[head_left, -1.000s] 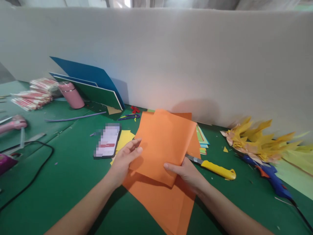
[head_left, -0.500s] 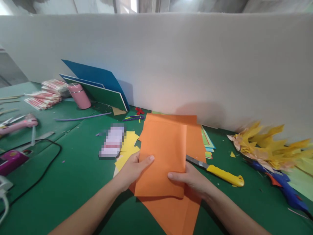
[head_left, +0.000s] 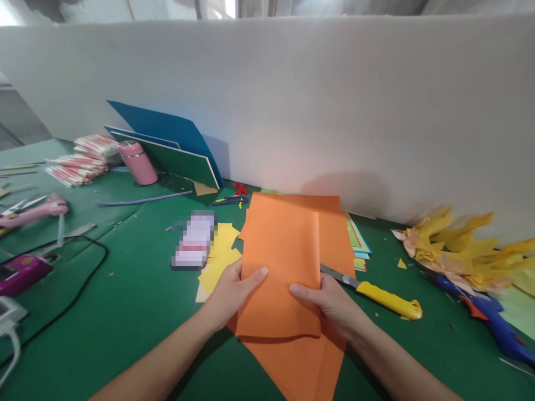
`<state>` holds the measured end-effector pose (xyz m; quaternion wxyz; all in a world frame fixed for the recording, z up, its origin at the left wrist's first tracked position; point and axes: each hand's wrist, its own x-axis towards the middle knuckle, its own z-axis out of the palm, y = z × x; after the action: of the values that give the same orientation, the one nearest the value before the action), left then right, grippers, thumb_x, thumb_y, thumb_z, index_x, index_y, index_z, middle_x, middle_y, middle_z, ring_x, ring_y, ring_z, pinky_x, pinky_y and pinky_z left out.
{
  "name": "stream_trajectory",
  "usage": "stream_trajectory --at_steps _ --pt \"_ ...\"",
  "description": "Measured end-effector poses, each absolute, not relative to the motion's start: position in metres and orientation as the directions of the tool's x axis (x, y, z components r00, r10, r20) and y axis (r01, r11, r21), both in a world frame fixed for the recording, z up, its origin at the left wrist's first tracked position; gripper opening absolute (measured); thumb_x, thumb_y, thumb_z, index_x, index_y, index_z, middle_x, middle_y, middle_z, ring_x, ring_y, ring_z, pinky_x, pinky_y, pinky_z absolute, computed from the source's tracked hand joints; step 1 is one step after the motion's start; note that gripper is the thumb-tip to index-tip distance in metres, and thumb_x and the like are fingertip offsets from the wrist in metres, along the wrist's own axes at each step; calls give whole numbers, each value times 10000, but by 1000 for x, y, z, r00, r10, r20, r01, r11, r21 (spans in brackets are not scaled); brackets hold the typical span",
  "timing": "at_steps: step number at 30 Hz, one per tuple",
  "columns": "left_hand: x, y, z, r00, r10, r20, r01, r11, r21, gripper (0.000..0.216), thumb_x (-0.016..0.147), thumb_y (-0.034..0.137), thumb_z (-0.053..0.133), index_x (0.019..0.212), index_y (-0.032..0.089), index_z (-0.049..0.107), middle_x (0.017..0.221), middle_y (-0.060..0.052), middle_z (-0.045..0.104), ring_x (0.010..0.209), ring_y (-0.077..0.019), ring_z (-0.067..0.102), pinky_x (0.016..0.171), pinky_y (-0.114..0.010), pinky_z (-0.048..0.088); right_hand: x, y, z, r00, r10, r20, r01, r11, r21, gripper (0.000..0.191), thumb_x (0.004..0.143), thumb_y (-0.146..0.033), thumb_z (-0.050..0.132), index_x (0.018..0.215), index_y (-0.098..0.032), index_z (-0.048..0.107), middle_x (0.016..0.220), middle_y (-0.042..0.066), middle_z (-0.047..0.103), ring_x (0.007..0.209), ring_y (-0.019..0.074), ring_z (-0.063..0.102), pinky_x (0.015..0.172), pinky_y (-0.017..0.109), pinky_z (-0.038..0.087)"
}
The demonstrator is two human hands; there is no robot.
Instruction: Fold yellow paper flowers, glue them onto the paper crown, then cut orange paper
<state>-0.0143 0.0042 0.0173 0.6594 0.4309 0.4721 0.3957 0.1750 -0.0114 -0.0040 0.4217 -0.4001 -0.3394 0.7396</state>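
Observation:
I hold a sheet of orange paper (head_left: 282,262) over the green table (head_left: 125,312). My left hand (head_left: 232,292) pinches its lower left edge, thumb on top. My right hand (head_left: 328,303) pinches its lower right edge, thumb on top too. More orange paper (head_left: 301,362) lies flat under the held sheet. A yellow-handled utility knife (head_left: 378,298) lies just right of my right hand, its blade partly under the paper.
A phone (head_left: 194,239) and yellow paper scraps (head_left: 217,262) lie left of the orange sheets. Further left are a pink flask (head_left: 136,162), leaning blue and green boards (head_left: 171,150), a black cable (head_left: 79,289) and pink tools. Yellow paper flowers (head_left: 455,245) and a blue glue gun (head_left: 493,320) sit right. A white partition (head_left: 334,100) stands behind.
The held orange sheet has been turned from tilted to square with the sheets beneath and lowered. Both hands have slid down to its bottom edge.

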Motion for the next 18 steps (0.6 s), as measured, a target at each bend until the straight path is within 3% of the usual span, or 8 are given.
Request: stream_trajectory --at_steps 18 --pt "-14 5 14 277 916 -290 -105 328 939 391 761 405 664 1084 187 625 1081 -99 712 910 -258 687 781 -380 540 175 -9 -3 -352 884 -307 -318 -422 -849 458 623 -323 802 1034 -164 675 1055 111 709 969 288 661 900 440 499"
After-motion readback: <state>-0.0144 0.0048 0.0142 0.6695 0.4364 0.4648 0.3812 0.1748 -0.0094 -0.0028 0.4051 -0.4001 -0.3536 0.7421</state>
